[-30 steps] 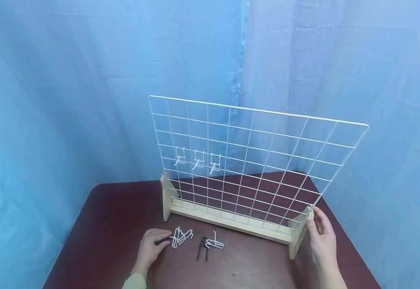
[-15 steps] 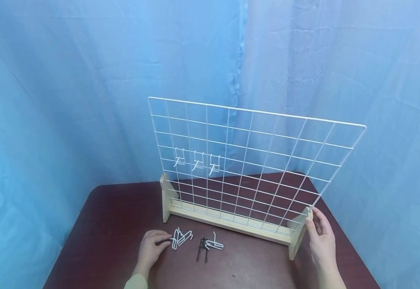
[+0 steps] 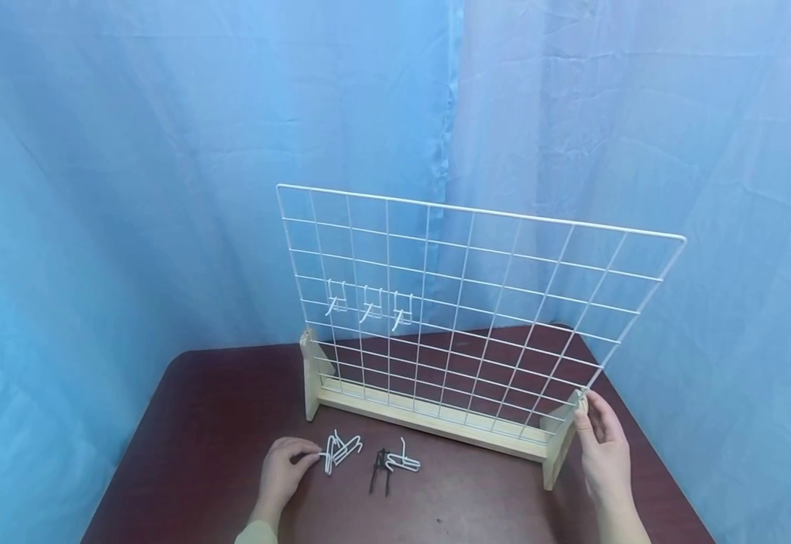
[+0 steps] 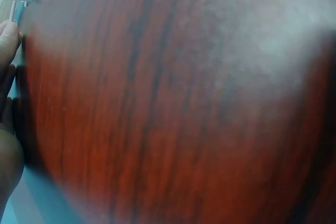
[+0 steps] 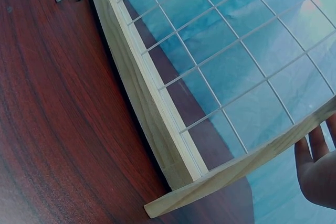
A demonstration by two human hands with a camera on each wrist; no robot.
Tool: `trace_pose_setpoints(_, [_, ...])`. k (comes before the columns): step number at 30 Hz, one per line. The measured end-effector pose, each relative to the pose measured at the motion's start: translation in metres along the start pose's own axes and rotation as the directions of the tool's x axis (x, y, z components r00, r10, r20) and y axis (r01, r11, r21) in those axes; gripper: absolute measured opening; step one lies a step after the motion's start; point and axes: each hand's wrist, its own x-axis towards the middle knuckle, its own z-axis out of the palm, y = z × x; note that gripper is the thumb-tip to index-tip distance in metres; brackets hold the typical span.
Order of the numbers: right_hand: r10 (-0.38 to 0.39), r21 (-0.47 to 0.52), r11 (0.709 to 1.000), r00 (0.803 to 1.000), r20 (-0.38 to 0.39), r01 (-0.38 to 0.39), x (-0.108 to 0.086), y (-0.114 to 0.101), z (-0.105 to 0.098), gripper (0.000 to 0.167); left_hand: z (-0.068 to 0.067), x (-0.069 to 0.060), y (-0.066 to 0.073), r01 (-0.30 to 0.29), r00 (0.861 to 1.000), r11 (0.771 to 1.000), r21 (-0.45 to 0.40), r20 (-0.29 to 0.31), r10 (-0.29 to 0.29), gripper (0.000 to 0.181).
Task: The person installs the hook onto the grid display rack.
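My left hand [image 3: 282,470] pinches the near end of a white wire hook [image 3: 329,458] between thumb and forefinger, low over the table. Another white wire hook [image 3: 349,450] lies against that one. In the left wrist view, the fingertips and white wire show at the upper left edge. At the right, my right hand [image 3: 604,453] grips the top of the wooden end support [image 3: 555,457] of a stand. A white wire grid panel [image 3: 477,211] rises from this stand. In the right wrist view, the fingers [image 5: 317,144] reach behind the support's edge.
Three white hooks, one of them a hook [image 3: 402,316] at the right of the row, hang on the grid's left half. A black hook [image 3: 380,472] and a white hook [image 3: 405,461] lie on the dark red table [image 3: 232,408]. Blue curtains [image 3: 164,189] surround it.
My left thumb and forefinger have come together on the white hook's end, having been apart a second ago. My right hand stays on the support. The head view has shifted slightly.
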Motion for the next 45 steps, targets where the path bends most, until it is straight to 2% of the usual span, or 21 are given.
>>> trace_pose_setpoints(6, [0.016, -0.005, 1.0, 1.0, -0.002, -0.016, 0.002, 0.001, -0.001, 0.053, 0.003, -0.004, 0.002, -0.058, 0.998, 0.998, 0.014, -0.031, 0.059, 0.014])
trace_pose_setpoints(8, [0.021, -0.007, 1.0, 1.0, -0.001, -0.021, 0.003, 0.001, -0.001, 0.053, 0.002, -0.004, 0.003, -0.041, 0.999, 0.999, 0.009, -0.027, 0.042, 0.014])
trace_pose_setpoints(13, [0.036, -0.006, 0.999, 0.999, -0.001, -0.036, 0.003, 0.001, -0.001, 0.053, 0.0, -0.006, 0.007, 0.043, 0.999, 0.999, 0.001, 0.011, -0.043, 0.012])
trace_pose_setpoints(16, [0.043, -0.007, 0.999, 0.999, -0.006, -0.043, 0.004, 0.001, -0.001, 0.053, -0.001, -0.006, 0.01, 0.067, 0.998, 0.998, -0.017, 0.012, -0.067, 0.012])
trace_pose_setpoints(20, [0.046, 0.004, 0.999, 0.999, -0.013, -0.046, 0.003, 0.001, -0.001, 0.054, -0.002, -0.007, 0.015, 0.072, 0.997, 0.995, -0.065, -0.019, -0.073, 0.012])
trace_pose_setpoints(26, [0.04, 0.012, 0.999, 0.999, -0.016, -0.04, 0.003, 0.0, -0.001, 0.053, -0.007, -0.005, 0.026, 0.04, 0.996, 0.99, -0.137, -0.076, -0.051, 0.013])
trace_pose_setpoints(33, [0.038, 0.008, 0.999, 0.999, -0.004, -0.038, 0.003, 0.0, 0.0, 0.054, -0.014, 0.0, 0.042, 0.014, 0.993, 0.978, -0.206, -0.112, -0.037, 0.013])
trace_pose_setpoints(37, [0.038, -0.001, 0.999, 0.999, -0.007, -0.038, 0.004, 0.001, 0.0, 0.054, -0.016, 0.003, 0.053, -0.072, 0.985, 0.955, -0.288, -0.169, 0.023, 0.018])
trace_pose_setpoints(42, [0.029, -0.004, 1.0, 1.0, -0.01, -0.029, 0.003, -0.001, 0.001, 0.052, -0.019, 0.006, 0.072, -0.199, 0.965, 0.886, -0.418, -0.241, 0.104, 0.022])
trace_pose_setpoints(45, [0.023, 0.0, 1.0, 1.0, -0.012, -0.023, 0.003, -0.001, 0.001, 0.051, -0.021, 0.008, 0.085, -0.241, 0.954, 0.867, -0.437, -0.269, 0.13, 0.024])
